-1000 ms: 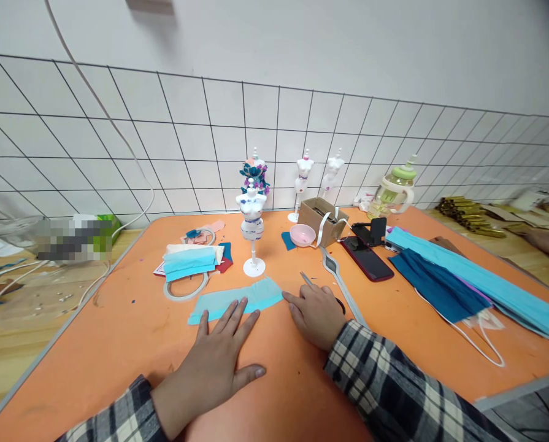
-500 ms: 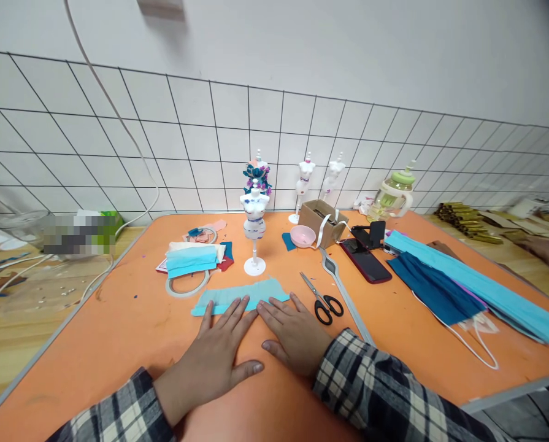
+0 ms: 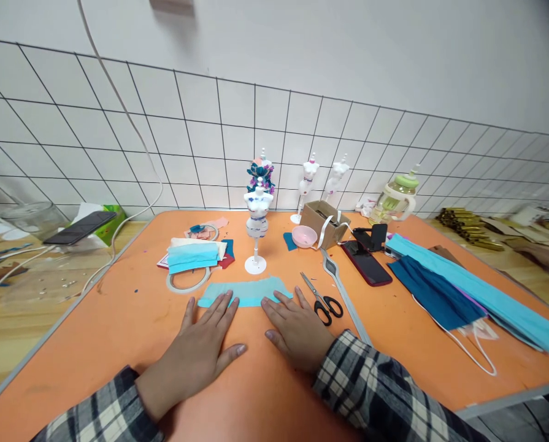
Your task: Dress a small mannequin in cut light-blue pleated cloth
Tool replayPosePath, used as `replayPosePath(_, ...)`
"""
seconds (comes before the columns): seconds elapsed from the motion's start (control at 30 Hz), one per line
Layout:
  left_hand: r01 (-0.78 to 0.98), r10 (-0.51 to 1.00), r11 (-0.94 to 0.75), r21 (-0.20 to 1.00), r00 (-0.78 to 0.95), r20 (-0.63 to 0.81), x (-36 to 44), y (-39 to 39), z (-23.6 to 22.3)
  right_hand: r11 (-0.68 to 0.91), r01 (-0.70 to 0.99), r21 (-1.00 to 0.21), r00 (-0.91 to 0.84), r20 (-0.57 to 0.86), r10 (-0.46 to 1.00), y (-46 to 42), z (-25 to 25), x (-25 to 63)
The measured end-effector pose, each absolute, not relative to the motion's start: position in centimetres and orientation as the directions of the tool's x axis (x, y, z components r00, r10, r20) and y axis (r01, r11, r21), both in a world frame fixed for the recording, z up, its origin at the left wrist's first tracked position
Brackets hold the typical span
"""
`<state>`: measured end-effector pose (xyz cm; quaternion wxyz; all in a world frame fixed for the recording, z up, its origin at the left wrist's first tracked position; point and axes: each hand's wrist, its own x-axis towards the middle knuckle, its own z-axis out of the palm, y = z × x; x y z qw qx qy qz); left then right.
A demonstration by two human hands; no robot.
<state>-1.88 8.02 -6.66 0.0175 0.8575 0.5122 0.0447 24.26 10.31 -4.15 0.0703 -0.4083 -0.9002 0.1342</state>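
A light blue strip of thin fabric lies flat on the orange table. Fingers spread, my left hand presses on its near left part. My right hand is also open and flat, its fingertips on the strip's near right part. Beside the right hand are scissors with black handles. A small white dress form on a round stand rises just beyond the strip. Folded light blue fabric lies to the left, partly over a roll of tape.
A cardboard box, a pink bowl and a phone sit at the back right. A grey strap and a dark blue face mask are on the right. A bottle stands near the tiled wall.
My right hand moved left from beside the scissors onto the fabric strip, uncovering the handles. My left hand shifted slightly left, so the hands are farther apart than half a second ago.
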Motion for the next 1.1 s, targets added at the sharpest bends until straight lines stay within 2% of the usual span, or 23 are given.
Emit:
replayPosePath(0.37,0.932,0.934,-0.350,0.093,0.356,-0.045,-3.6,7.5,-5.3,0.622,0.727,-0.290,-0.647,0.014,0.763,10.4,-4.8,24.4)
replayPosePath(0.67,0.923,0.928,-0.367,0.111,0.372,-0.025,-6.1,7.6,-5.6,0.613,0.735,-0.291,-0.647,-0.028,0.762,10.5,-4.6,24.4)
replayPosePath(0.83,0.957,0.959,-0.267,0.114,0.275,-0.062,-6.2,7.6,-4.9,0.621,0.732,-0.281,-0.651,-0.018,0.759,10.5,-4.8,24.5)
replayPosePath(0.93,0.959,0.964,-0.267,0.097,0.267,0.013,-6.3,7.8,-4.2,0.636,0.724,-0.268,-0.657,0.014,0.754,10.6,-4.8,24.5)
replayPosePath(1.1,0.929,0.923,-0.362,0.072,0.347,0.164,-6.3,8.2,-3.8,0.675,0.702,-0.228,-0.666,0.126,0.736,10.6,-4.7,24.4)
